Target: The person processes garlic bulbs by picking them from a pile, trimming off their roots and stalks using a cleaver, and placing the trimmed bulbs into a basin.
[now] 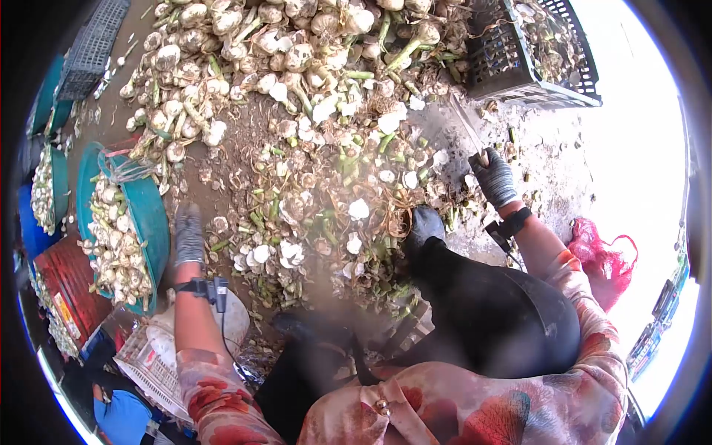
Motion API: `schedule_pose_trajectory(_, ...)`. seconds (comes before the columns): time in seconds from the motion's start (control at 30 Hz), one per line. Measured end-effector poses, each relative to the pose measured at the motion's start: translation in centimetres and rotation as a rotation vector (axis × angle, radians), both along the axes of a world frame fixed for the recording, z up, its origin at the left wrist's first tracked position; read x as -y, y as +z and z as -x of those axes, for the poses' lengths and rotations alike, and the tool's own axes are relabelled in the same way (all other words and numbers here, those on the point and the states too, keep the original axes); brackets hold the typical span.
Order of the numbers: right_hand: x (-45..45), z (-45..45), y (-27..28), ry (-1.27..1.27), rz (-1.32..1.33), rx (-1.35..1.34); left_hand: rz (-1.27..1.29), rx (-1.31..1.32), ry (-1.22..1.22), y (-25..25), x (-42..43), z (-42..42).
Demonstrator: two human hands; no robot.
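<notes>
My right hand [495,179], in a grey knit glove, is closed around the handle of a knife [466,124]. The blade points forward and left over the littered ground. My left hand [188,236], gloved alike, is beside the teal basin [153,222], its fingers stretched forward and slightly blurred; nothing shows in it. Trimmed garlic bulbs [115,241] fill the tilted basin. In front of me lies a big heap of garlic bulbs [297,55] with stalks. Cut stems and loose skins [311,200] cover the ground between my hands.
A black plastic crate [512,67] holding scraps stands at the far right. A red mesh bag [601,263] lies beside my right arm. On the left are a grey crate [93,48], a red container [74,271] and a white crate [152,371]. Another person's blue clothing [126,417] shows lower left.
</notes>
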State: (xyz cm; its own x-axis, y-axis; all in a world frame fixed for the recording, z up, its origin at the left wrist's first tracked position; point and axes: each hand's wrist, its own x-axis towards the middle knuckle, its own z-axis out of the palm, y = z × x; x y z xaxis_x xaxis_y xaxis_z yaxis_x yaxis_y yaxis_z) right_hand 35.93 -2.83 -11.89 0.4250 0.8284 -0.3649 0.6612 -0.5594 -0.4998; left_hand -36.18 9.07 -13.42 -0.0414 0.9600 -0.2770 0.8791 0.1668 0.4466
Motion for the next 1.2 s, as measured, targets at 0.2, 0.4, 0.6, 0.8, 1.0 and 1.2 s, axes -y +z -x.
schedule_pose_trajectory(0.2, 1.7, -1.5, -1.9, 0.069, 0.048, -0.049, 0.04, -0.174, -0.17, 1.4, 8.3, -26.2)
schedule_pose_trajectory(0.4, -5.7, 3.8, 0.8, 0.2, 0.187, 0.04, -0.126, 0.23, -0.153, 4.6, -2.4, -27.2)
schedule_pose_trajectory(0.6, -8.9, 7.9, -4.6, 1.232, 0.111, 0.393, -0.048, -0.333, -0.098, 0.0, -7.9, -35.7)
schedule_pose_trajectory(0.8, -8.0, 14.0, 1.2, 0.713, 0.493, -0.128, 0.05, -0.097, -0.461, 3.2, 2.1, -33.6)
schedule_pose_trajectory(1.0, -4.4, 13.4, 3.6, 1.125, 0.394, -0.123, 0.515, 0.05, -0.613, 7.8, 9.9, -29.7)
schedule_pose_trajectory(1.2, -4.2, 8.0, 3.6, 0.65, 0.103, -0.117, -0.217, 0.35, -0.127, 5.6, -7.9, -31.5)
